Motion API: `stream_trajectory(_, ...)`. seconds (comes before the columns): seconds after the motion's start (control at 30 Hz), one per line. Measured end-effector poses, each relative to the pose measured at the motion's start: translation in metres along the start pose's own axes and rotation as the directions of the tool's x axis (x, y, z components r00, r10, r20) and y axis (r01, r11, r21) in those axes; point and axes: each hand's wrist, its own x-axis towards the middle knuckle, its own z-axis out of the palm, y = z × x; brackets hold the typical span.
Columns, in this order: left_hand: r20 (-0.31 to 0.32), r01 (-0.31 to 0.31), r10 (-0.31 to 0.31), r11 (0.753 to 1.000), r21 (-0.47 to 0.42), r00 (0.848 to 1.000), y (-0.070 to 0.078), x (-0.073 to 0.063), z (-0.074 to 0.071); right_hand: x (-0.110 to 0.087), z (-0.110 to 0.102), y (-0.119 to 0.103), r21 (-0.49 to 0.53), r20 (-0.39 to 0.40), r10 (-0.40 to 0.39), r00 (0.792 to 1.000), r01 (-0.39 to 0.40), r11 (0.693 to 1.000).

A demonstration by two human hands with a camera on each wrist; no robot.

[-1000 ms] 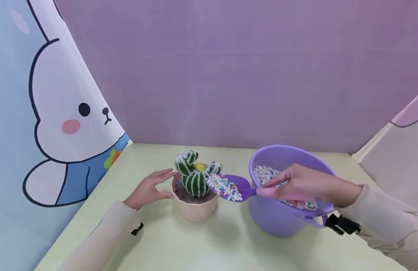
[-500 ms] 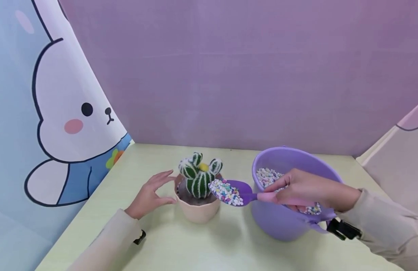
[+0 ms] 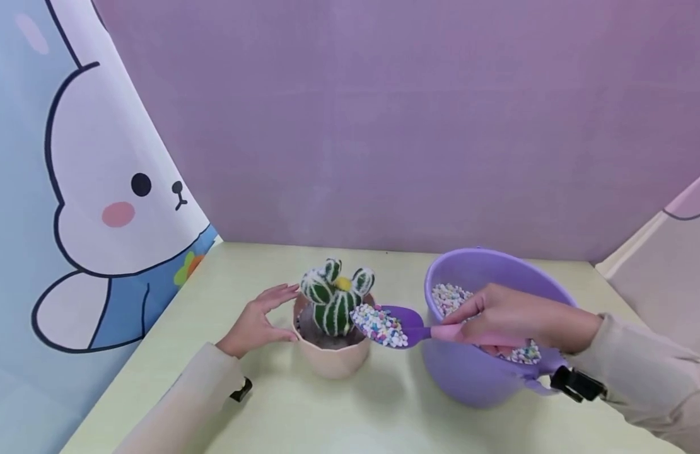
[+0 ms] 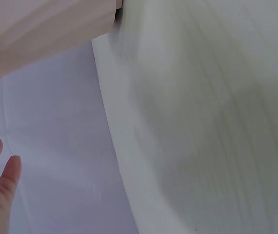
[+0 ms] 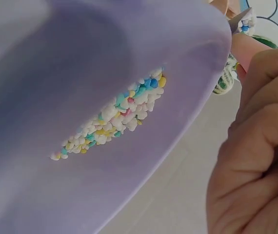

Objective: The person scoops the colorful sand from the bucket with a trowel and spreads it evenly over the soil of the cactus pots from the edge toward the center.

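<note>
In the head view, a striped green cactus (image 3: 334,314) with a yellow flower stands in a pale pink pot (image 3: 332,362) with dark filling. My left hand (image 3: 256,325) reaches to the pot's left side with fingers spread; its thumb tip is at the rim, and I cannot tell whether it touches. My right hand (image 3: 500,318) holds the pink handle of a garden trowel with a purple blade (image 3: 408,318). Coloured pebbles (image 3: 379,326) fill the blade, whose tip is at the pot's right rim, beside the cactus. In the left wrist view, two fingers (image 4: 9,175) show below the pot (image 4: 56,29).
A purple bucket (image 3: 466,378) stands right of the pot, under my right hand. More coloured pebbles (image 5: 117,119) lie inside it. The pale table (image 3: 304,416) meets a purple backdrop (image 3: 350,126) behind, with a cartoon rabbit panel (image 3: 117,157) on the left.
The view has shifted slightly. My left hand has come a little nearer to the pot's rim. The loaded trowel stays almost in place at the pot's right side.
</note>
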Motion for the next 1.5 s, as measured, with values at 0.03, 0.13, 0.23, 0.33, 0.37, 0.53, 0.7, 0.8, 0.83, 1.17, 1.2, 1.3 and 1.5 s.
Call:
stream_trajectory(0.03, -0.002, -0.008, 0.008, 1.000, 0.000, 1.000, 0.000, -0.001, 0.000, 0.000, 0.000, -0.001, -0.005, 0.002, -0.003, 1.000, 0.003, 1.000)
stream_trajectory(0.13, -0.011, -0.040, 0.040, 0.999, 0.001, 0.999, -0.002, -0.002, 0.001, 0.000, -0.001, -0.002, -0.002, 0.010, -0.012, 1.000, 0.012, 1.000)
stream_trajectory(0.23, -0.030, -0.087, 0.088, 0.996, 0.020, 0.996, -0.002, -0.003, 0.003, -0.001, -0.002, -0.002, 0.003, 0.019, -0.024, 1.000, 0.024, 1.000)
stream_trajectory(0.33, -0.056, -0.126, 0.128, 0.991, 0.040, 0.990, -0.001, -0.003, 0.005, -0.001, 0.000, -0.001, -0.005, 0.020, -0.024, 1.000, 0.024, 1.000)
stream_trajectory(0.37, -0.063, -0.128, 0.130, 0.991, 0.038, 0.989, 0.000, -0.003, 0.005, -0.001, 0.000, -0.001, -0.009, 0.021, -0.024, 0.999, 0.024, 1.000)
stream_trajectory(0.53, -0.069, -0.111, 0.116, 0.991, 0.073, 0.991, 0.002, -0.006, 0.008, 0.001, 0.004, -0.001, -0.018, 0.027, -0.027, 0.999, 0.027, 0.999)
stream_trajectory(0.7, -0.080, -0.190, 0.198, 0.977, 0.101, 0.977, 0.000, -0.008, 0.009, 0.006, 0.006, 0.001, 0.013, 0.058, -0.065, 0.996, 0.064, 0.998)
stream_trajectory(0.8, -0.088, -0.227, 0.238, 0.966, 0.124, 0.967, 0.000, -0.010, 0.009, 0.008, 0.006, 0.000, 0.010, 0.064, -0.078, 0.995, 0.078, 0.997)
stream_trajectory(0.83, -0.089, -0.229, 0.242, 0.964, 0.135, 0.966, 0.000, -0.010, 0.009, 0.008, 0.006, 0.000, 0.000, 0.063, -0.077, 0.995, 0.077, 0.997)
stream_trajectory(1.17, -0.175, -0.377, 0.401, 0.913, 0.157, 0.899, 0.006, -0.026, 0.013, 0.011, 0.008, -0.002, 0.012, 0.099, -0.035, 0.995, 0.034, 0.999)
stream_trajectory(1.2, -0.185, -0.399, 0.425, 0.903, 0.162, 0.886, 0.007, -0.028, 0.014, 0.011, 0.007, -0.001, 0.021, 0.105, -0.035, 0.994, 0.033, 0.999)
stream_trajectory(1.3, -0.200, -0.451, 0.482, 0.874, 0.181, 0.853, 0.010, -0.031, 0.016, 0.011, 0.005, -0.002, 0.017, 0.116, -0.030, 0.993, 0.028, 0.999)
stream_trajectory(1.5, -0.147, -0.446, 0.493, 0.855, 0.266, 0.857, 0.015, -0.026, 0.012, 0.011, -0.002, -0.010, -0.007, 0.119, 0.027, 0.993, -0.027, 1.000)
